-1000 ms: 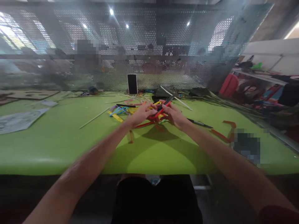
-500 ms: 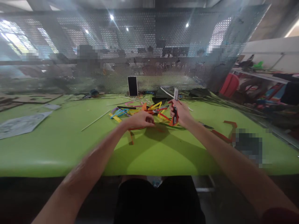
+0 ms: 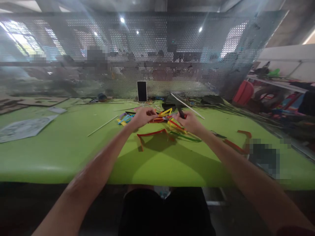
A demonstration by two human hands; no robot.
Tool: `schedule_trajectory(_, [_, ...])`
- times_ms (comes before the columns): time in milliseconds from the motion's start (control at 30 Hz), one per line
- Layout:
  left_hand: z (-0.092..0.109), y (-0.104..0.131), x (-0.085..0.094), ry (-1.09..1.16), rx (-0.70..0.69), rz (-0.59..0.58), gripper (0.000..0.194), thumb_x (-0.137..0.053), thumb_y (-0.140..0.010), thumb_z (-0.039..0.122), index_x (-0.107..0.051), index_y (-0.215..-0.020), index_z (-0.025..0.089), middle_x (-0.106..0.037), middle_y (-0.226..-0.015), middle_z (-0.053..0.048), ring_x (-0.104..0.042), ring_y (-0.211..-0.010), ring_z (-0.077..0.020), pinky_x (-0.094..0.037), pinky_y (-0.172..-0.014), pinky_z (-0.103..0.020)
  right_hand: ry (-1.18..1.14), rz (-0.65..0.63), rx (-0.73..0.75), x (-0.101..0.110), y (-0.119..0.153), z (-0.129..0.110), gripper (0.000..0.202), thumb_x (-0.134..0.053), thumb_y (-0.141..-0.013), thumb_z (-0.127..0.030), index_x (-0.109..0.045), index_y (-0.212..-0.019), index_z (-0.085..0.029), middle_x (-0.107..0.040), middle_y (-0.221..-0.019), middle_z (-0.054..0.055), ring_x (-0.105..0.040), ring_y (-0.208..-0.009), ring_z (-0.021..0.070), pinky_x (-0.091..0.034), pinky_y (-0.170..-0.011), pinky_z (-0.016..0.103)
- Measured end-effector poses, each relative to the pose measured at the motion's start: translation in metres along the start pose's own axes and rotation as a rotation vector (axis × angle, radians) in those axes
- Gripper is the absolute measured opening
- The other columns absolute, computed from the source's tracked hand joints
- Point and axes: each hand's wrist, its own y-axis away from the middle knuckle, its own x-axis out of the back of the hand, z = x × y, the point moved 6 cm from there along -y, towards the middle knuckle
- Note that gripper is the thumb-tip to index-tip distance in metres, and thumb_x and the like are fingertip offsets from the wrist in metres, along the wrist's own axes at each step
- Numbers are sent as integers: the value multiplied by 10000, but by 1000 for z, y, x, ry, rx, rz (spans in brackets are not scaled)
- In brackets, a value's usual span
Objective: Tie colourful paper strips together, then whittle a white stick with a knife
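My left hand (image 3: 145,117) is closed at the left part of a pile of coloured strips; what its fingers pinch is too small to make out. My right hand (image 3: 188,120) is wrapped round a dark-handled tool (image 3: 181,113), on the right side of the pile. Between and below the hands are yellow strips (image 3: 165,113), a red strip (image 3: 151,133) with a bent end, and a green strip (image 3: 187,137). Blue strips (image 3: 126,119) lie left of my left hand.
A phone (image 3: 142,91) stands upright at the back. A thin stick (image 3: 102,126) and a drawing sheet (image 3: 27,127) lie left. Orange strips (image 3: 235,146) lie right. A perforated screen (image 3: 152,42) rises behind the green table (image 3: 81,164).
My left hand has moved up and away from the red strip, which now shows more fully. The tool in my right hand has tilted and turned, and that hand's grip has shifted.
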Motion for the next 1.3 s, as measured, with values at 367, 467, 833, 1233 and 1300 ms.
schedule_trajectory(367, [35, 19, -53, 478, 87, -168, 488, -832, -703, 555, -685, -846, 112, -720, -760, -59, -645, -551, -107, -515, -523, -229, 691, 26, 108, -12, 6, 4, 107, -558, -878, -232, -652, -844, -194, -675, -795, 44, -490, -669, 162, -250, -610, 277])
schedule_trajectory(467, [36, 20, -55, 519, 96, -191, 488, -832, -706, 552, -675, -853, 114, -722, -789, -61, -663, -566, -118, -511, -514, -229, 738, 53, 88, -11, 9, 4, 119, -560, -876, -241, -656, -822, -196, -681, -765, 51, -492, -641, 169, -245, -600, 281])
schedule_trajectory(833, [34, 22, -56, 606, 134, -195, 331, -819, -770, 393, -680, -881, 114, -716, -775, -44, -670, -579, -109, -513, -554, -227, 898, 78, 91, -15, 10, -3, 176, -537, -873, -202, -699, -936, -174, -747, -927, 112, -605, -752, 219, -239, -602, 303])
schedule_trajectory(1233, [34, 25, -55, 685, 190, -190, 259, -815, -779, 320, -679, -870, 119, -700, -696, -29, -661, -585, -108, -507, -556, -221, 891, 131, 131, -8, 11, -9, 140, -539, -895, -252, -663, -890, -186, -729, -908, 110, -569, -731, 210, -217, -606, 307])
schedule_trajectory(1300, [34, 24, -55, 693, 184, -190, 268, -824, -767, 325, -686, -866, 117, -703, -694, -31, -661, -590, -108, -506, -559, -218, 886, 152, 155, -7, 12, -11, 160, -530, -907, -274, -661, -888, -184, -721, -905, 110, -563, -730, 210, -229, -617, 308])
